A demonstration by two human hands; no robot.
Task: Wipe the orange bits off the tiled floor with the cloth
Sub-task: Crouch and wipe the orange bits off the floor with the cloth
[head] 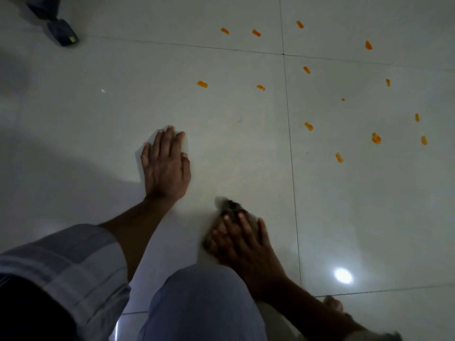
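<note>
Several orange bits [308, 126] lie scattered over the pale tiled floor [246, 134], mostly in the upper right. My right hand [242, 242] lies on a small dark cloth [229, 209] near the lower middle, its fingers spread over the cloth and pressing it to the floor; the cloth is blurred and mostly hidden under the hand. My left hand [166, 166] rests flat on the tile to the left of it, fingers straight and together, holding nothing. The nearest orange bit is well to the upper right of the cloth.
A dark object [62, 32] sits on the floor at the top left. My knee [197, 303] fills the lower middle and a foot [333, 303] shows at the lower right. Dark grout lines [290, 148] cross the tiles. A lamp glare [342, 275] shines at the lower right.
</note>
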